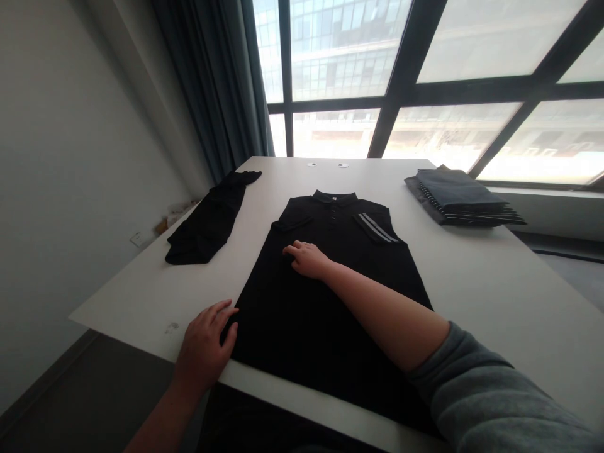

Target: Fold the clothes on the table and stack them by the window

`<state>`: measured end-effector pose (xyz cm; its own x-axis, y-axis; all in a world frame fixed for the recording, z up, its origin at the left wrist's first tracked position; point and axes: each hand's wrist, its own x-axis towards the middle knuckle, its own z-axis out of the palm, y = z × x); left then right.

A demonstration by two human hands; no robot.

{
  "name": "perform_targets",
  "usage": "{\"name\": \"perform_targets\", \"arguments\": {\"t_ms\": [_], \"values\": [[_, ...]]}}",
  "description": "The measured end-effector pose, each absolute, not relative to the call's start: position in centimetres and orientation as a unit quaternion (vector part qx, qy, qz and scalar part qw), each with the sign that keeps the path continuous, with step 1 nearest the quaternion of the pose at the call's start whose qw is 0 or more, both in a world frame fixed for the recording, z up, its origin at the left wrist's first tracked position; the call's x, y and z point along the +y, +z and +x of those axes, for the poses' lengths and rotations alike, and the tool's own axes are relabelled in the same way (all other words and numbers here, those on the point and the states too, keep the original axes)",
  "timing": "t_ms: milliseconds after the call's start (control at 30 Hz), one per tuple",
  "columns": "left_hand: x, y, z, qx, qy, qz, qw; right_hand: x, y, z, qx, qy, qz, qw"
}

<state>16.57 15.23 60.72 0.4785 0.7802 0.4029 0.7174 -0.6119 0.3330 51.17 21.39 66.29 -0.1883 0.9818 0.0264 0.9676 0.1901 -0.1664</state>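
Note:
A black polo shirt lies spread out on the white table, its collar pointing away from me. Both sleeves are folded in over its chest; the right-hand sleeve shows pale grey stripes at its cuff. My right hand reaches across the shirt and rests on its upper left part, fingers loosely extended over the fabric. At the shirt's lower left edge is my left hand, with thumb and fingers apart and the fingertips touching the cloth's border.
Another black garment lies in a narrow shape on the table's left side. Toward the far right sits a stack of folded dark clothes, some striped. The white table reaches toward large windows and a dark curtain.

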Motion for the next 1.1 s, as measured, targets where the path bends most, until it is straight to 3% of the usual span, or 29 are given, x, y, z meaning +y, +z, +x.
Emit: {"name": "perform_targets", "arguments": {"t_ms": [167,433,733,933,1100], "values": [[15.2,60.8,16.6,0.438,0.264,0.858,0.058,21.3,66.2,51.2,-0.772,0.055,-0.631,0.050],[15.3,60.5,16.5,0.433,0.265,0.860,0.056,21.1,66.2,51.5,-0.770,0.054,-0.626,0.112],[15.2,60.6,16.5,0.435,0.261,0.860,0.059,21.1,66.3,50.7,-0.767,0.039,-0.639,0.042],[15.2,60.7,16.6,0.433,0.263,0.860,0.061,21.0,66.1,50.7,-0.752,0.039,-0.652,0.087],[15.2,60.6,16.6,0.437,0.266,0.858,0.058,21.1,66.1,50.9,-0.772,0.041,-0.631,0.061]]}}
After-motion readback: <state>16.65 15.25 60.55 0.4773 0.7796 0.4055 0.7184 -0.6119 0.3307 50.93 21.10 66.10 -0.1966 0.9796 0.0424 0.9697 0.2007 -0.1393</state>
